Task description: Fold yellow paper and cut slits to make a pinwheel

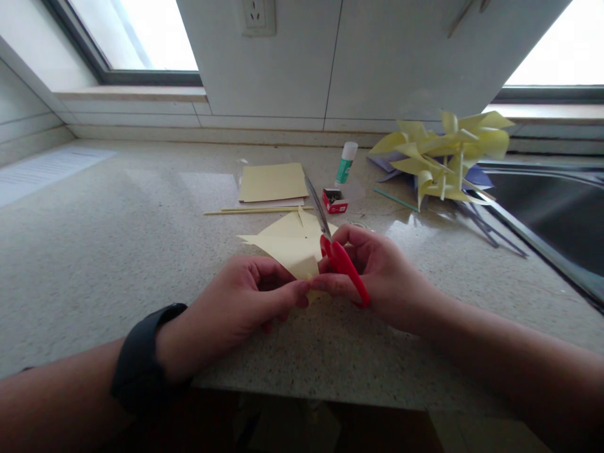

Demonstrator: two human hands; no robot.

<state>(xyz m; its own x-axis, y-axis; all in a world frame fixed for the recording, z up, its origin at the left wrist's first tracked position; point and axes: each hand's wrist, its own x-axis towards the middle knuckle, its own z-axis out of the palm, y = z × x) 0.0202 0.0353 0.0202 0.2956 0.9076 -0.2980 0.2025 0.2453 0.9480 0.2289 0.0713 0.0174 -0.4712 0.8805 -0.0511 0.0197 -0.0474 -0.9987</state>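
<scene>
Speckled tabletop [117, 251]: our left hand [236, 302] pinches yellow paper [287, 245]; right hand [377, 274] grips red scissors [342, 264], blades on paper.

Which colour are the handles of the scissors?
Red: the scissors in the right hand show best in the head view.

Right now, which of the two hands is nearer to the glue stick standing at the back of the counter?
The right hand. It holds the red scissors almost directly in front of the glue stick. The left hand pinches the yellow paper farther toward the left.
</scene>
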